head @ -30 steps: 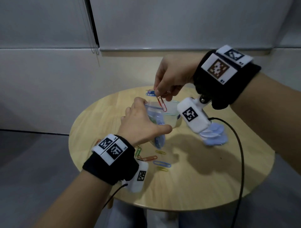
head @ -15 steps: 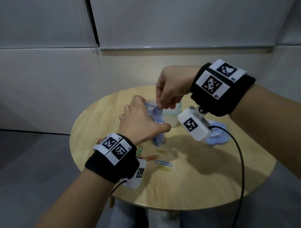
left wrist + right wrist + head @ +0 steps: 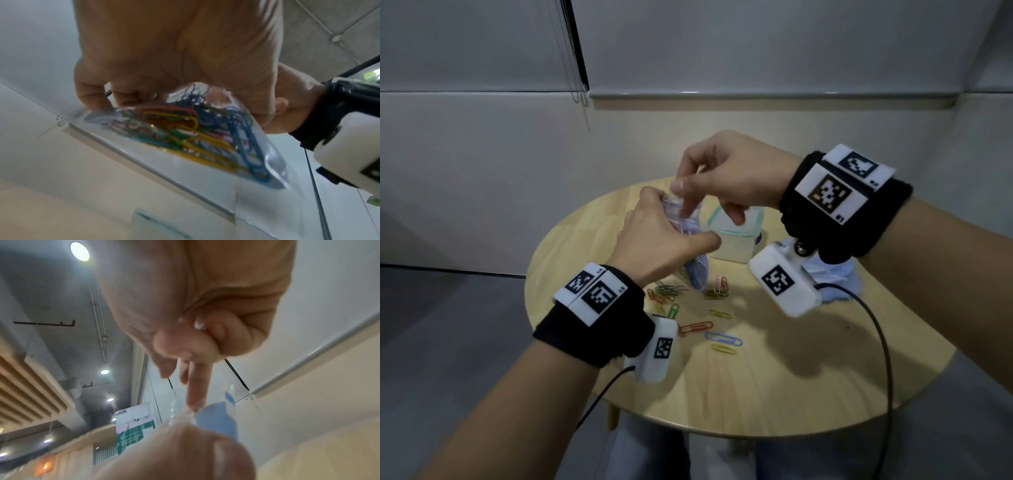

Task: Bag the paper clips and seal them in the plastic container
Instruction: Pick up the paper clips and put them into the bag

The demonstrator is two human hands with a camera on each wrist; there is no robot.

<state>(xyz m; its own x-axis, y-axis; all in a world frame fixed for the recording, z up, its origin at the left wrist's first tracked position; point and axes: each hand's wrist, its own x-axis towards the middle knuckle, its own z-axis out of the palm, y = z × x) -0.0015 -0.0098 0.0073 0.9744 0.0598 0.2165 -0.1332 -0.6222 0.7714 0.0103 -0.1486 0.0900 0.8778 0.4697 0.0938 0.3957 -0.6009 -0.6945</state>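
Note:
A clear plastic bag [image 3: 693, 274] holding several coloured paper clips [image 3: 185, 138] hangs above the round wooden table [image 3: 791, 377]. My left hand [image 3: 674, 233] grips the bag's upper part from the left side. My right hand [image 3: 683, 198] pinches the bag's top edge [image 3: 179, 415] between thumb and fingers. An open plastic container [image 3: 736, 240] with a teal rim stands just right of the bag. Several loose paper clips [image 3: 702, 325] lie on the table below my hands. The bag's mouth is hidden by my fingers.
A pale blue lid [image 3: 835, 274] lies right of the container, partly hidden by my right wrist camera [image 3: 784, 284]. A black cable [image 3: 876, 342] runs over the table's right side. The wall stands close behind the table.
One second ago my right hand held a red paper clip over the bag. The clip is now out of its fingers, and that hand has moved left and pinches the bag's top.

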